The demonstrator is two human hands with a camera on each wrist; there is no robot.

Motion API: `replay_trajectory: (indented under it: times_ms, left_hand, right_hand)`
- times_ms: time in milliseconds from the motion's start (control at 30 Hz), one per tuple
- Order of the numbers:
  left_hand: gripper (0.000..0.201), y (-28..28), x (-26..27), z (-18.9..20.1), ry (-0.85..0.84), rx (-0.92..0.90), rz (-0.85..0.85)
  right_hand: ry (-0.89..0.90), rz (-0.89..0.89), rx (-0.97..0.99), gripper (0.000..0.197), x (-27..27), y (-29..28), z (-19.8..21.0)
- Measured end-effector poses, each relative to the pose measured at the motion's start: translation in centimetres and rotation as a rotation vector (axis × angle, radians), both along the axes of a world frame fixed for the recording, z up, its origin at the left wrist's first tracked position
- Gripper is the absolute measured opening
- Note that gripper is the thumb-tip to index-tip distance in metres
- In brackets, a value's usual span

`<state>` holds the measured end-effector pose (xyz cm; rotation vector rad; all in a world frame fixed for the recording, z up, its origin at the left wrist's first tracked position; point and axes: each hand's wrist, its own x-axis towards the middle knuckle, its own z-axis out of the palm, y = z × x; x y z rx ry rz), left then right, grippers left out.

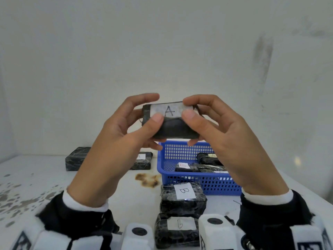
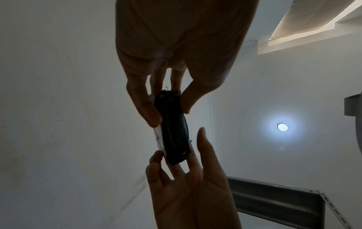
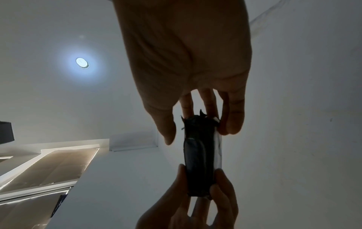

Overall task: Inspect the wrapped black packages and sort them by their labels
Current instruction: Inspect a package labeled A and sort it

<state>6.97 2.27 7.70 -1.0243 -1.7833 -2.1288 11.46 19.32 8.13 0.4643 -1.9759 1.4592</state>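
I hold a wrapped black package (image 1: pixel 171 127) up in front of me, its white label with the letter A facing me. My left hand (image 1: pixel 126 127) pinches its left end, thumb in front and fingers behind; my right hand (image 1: pixel 207 121) pinches the right end the same way. From the wrists the package (image 2: pixel 172 131) (image 3: pixel 199 158) shows edge-on between both hands. Two packages labelled B (image 1: pixel 182 199) (image 1: pixel 176 230) lie near the table's front edge. At the back left lies a package labelled A (image 1: pixel 142 160), with an unlabelled-looking one (image 1: pixel 75 158) beside it.
A blue mesh basket (image 1: pixel 182 152) stands behind my hands at centre right, holding several wrapped packages (image 1: pixel 207 163). A brown stain (image 1: pixel 148 179) marks the white table (image 1: pixel 36 177). A white wall rises right behind the table.
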Motion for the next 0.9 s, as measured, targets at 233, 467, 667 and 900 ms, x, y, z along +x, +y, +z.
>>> replay_trajectory:
  times_ms: [233,467,667,900]
  left_hand:
    - [0.046,0.13,-0.04,-0.13,-0.02,-0.042,0.046]
    - [0.025,0.4,-0.1,-0.12,-0.07,0.017,0.06]
    - [0.028,0.46,-0.46,-0.21,-0.064,0.056,0.057]
    - [0.029,0.5,-0.12,-0.21,-0.054,0.005,0.085]
  right_hand:
    - [-0.039,-0.014,0.008,0.042,-0.09,0.15,0.14]
    - [-0.04,-0.025,0.037,0.033,0.05,0.15,0.12]
    - [-0.04,-0.026,0.053,0.036,0.08,-0.13,0.07]
    - [-0.047,-0.018,0.054,0.031,0.16,-0.19,0.14]
